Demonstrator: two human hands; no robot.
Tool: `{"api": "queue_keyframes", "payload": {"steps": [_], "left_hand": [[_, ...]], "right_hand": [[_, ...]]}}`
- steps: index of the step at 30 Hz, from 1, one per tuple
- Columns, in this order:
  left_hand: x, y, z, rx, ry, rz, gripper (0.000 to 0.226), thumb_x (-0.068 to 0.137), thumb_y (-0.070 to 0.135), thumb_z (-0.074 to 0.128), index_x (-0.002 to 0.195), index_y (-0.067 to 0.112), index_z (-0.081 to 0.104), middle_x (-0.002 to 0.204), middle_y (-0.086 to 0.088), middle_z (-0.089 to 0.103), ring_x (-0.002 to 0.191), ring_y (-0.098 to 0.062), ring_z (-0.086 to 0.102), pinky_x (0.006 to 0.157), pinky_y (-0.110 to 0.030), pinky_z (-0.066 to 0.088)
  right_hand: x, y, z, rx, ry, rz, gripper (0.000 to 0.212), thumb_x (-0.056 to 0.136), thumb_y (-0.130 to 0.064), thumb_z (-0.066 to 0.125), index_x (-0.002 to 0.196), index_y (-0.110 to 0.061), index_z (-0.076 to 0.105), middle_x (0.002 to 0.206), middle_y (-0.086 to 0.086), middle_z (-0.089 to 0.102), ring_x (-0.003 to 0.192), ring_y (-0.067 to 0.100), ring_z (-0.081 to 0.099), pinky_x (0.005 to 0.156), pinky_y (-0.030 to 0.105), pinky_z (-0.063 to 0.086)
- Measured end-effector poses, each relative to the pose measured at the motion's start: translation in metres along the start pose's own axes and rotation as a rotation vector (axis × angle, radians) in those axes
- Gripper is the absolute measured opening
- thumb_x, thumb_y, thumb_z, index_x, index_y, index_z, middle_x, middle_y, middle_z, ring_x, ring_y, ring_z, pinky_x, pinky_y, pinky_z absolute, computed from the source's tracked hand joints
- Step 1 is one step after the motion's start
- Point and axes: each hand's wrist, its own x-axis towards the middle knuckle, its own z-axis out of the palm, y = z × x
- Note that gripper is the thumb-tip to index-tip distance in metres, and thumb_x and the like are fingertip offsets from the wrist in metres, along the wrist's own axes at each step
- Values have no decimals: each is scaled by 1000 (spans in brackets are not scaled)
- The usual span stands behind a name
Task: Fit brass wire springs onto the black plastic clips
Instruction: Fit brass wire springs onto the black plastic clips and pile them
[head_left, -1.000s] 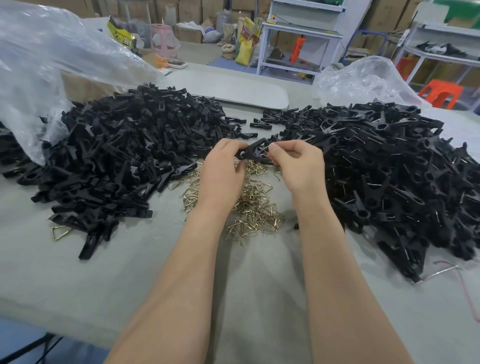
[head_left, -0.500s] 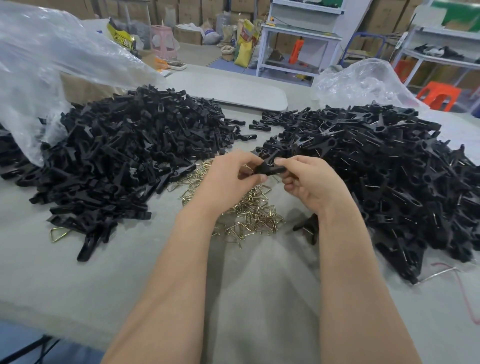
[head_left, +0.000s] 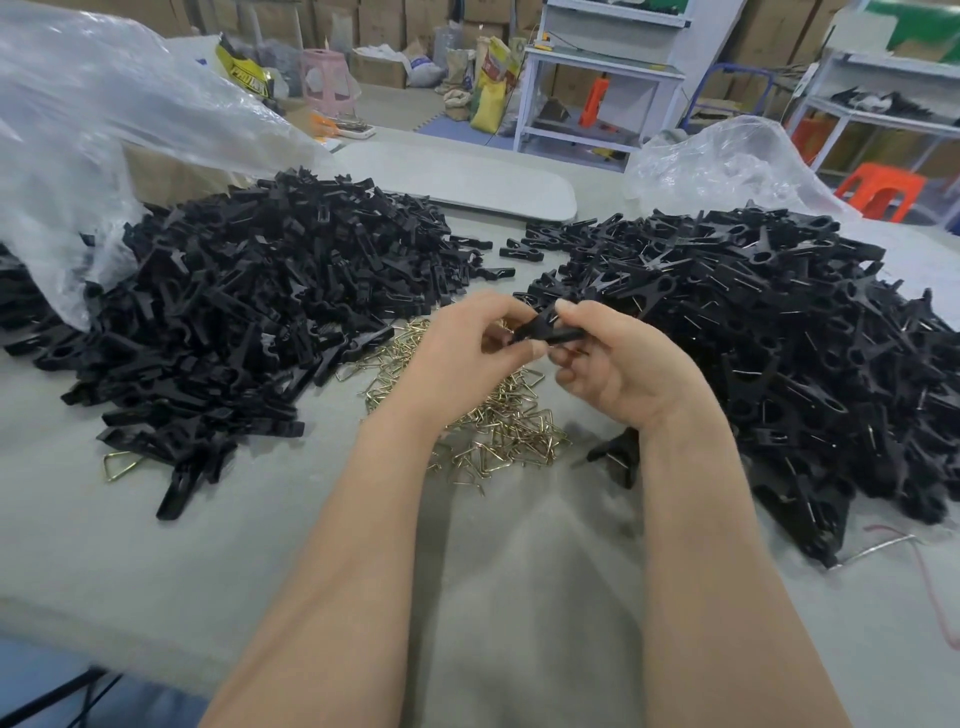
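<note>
Head view: left hand (head_left: 462, 348) and right hand (head_left: 623, 364) meet in the air above the bench (head_left: 156, 545), each pinching one end of a single black clip (head_left: 545, 330) between curled fingers and thumb. Held clip sits directly over the loose heap of brass springs (head_left: 498, 421); whether a spring is on it, cannot tell. Left pile (head_left: 249, 322) of black parts and right pile (head_left: 779, 338) of clips flank the heap.

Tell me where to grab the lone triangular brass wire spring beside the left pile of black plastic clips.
Probably pinch the triangular brass wire spring at its bare left side, coming down from the near-left: it lies flat on the grey table, and its right end is crowded by the pile of black plastic clips.
</note>
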Motion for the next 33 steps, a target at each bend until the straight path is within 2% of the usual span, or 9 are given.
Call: {"api": "queue_keyframes", "payload": {"steps": [3,5,8,11,16,23,27,30,33], "left_hand": [[-1,6,-5,-169,-37,7,21,80,15,75,85,34,65,70,19,60,70,0,55,74,-16,50],[-2,9,-7,-228,-51,32,20,80,15,74,89,32,67,79,15,64,79,-4,59,83,-22,49],[-2,9,-9,-229,-31,24,18,81,18,73,93,31,68,97,10,68,90,2,60,82,-8,42],[-2,11,-8,-296,-30,-3,23,81,16,73,88,36,66,94,9,67,77,6,62,72,-11,45],[-2,14,-8,-289,2,68,23,81,10,73,93,29,66,103,2,63,94,-3,60,88,-19,47],[-2,15,-9,-330,16,7,18,81,15,73,98,18,69,92,3,69,89,-12,64,90,-31,51],[-1,8,-9,-147,-4,-38,14,82,23,72,95,27,68,88,14,65,86,-5,58,87,-31,46],[1,4,-4,-33,-59,-25,33,84,25,69,116,28,61,109,13,57,96,4,50,89,-23,40],[5,5,-6,-156,220,-134,58,86,34,64,139,24,41,135,10,41,102,7,47,84,-8,42]], "right_hand": [[-3,5,1,319,-226,83,28,74,-36,68,78,-9,62,59,-2,46,51,8,48,52,19,42],[-4,10,5,323,-317,108,46,68,-49,68,84,-7,66,58,-3,49,52,8,47,53,19,43],[-5,11,9,219,-419,181,71,62,-65,65,102,-7,55,64,1,59,55,14,55,52,23,47],[-4,11,14,200,-477,154,66,68,-67,55,91,-7,69,58,2,61,50,12,55,48,19,44],[-4,15,27,315,-446,86,51,77,-56,50,76,-7,62,37,-11,29,35,5,20,42,18,14],[-2,17,31,407,-476,94,52,79,-58,49,82,-8,60,36,-11,36,29,-1,31,33,12,21],[-7,4,16,14,-185,112,69,69,-74,52,90,-9,64,62,-1,57,46,9,45,43,16,39],[-5,-5,20,-315,57,-62,25,88,-31,64,89,-6,62,71,3,60,56,10,51,50,17,45],[1,-31,18,319,306,-299,30,91,-27,62,106,-1,58,90,8,65,79,15,63,70,24,55]]}}
